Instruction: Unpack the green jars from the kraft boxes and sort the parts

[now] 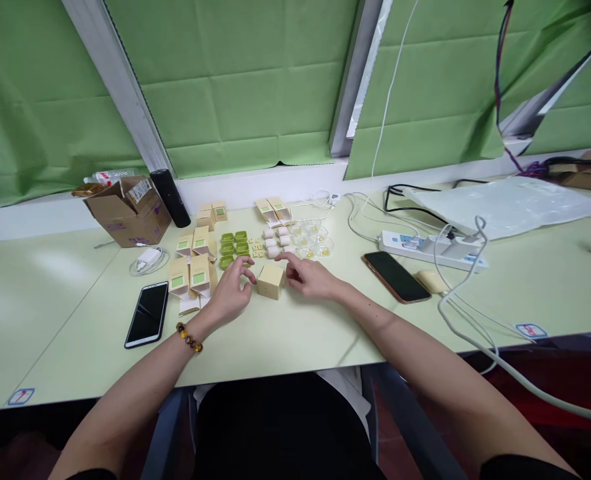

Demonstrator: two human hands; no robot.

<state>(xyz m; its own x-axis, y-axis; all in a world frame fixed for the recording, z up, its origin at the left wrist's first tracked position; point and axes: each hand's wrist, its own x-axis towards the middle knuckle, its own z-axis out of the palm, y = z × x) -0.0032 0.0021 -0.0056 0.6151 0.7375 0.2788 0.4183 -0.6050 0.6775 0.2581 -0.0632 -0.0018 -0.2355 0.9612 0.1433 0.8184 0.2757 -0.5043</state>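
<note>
A small closed beige cardboard box stands on the table between my two hands. My left hand is just left of it, fingers curved and apart, holding nothing. On the other side hovers my right hand, its index finger stretched out and the others loosely bent, also without anything in it. Behind the box are green trays, small pale yellow pieces, pinkish-white cylinders and clear plastic cups with yellow bits. Flat beige cartons with green windows lie open beyond my left hand.
Phones lie at the left and right. A power strip with trailing white cables is on the right, near a plastic bag. Back left are a brown carton and a black cylinder.
</note>
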